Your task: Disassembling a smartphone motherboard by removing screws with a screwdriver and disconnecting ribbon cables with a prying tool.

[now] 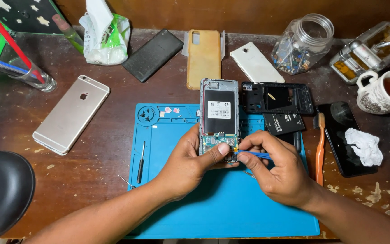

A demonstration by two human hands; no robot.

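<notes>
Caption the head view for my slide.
Left hand steadies an opened phone while right hand works a blue tool.

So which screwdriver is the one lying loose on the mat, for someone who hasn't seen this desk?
Start at the blue mat in the middle of the wooden desk. Near its left edge, left of the left hand, lies a thin black screwdriver, pointing up and down. Unlike the blue tool in the right hand, nobody is touching it.

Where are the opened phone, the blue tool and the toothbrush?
opened phone (219, 110): head view, on its battery.
blue tool (259, 155): head view, on its shaft by the right hand's fingers.
toothbrush (320, 151): head view, on its orange handle.
</notes>
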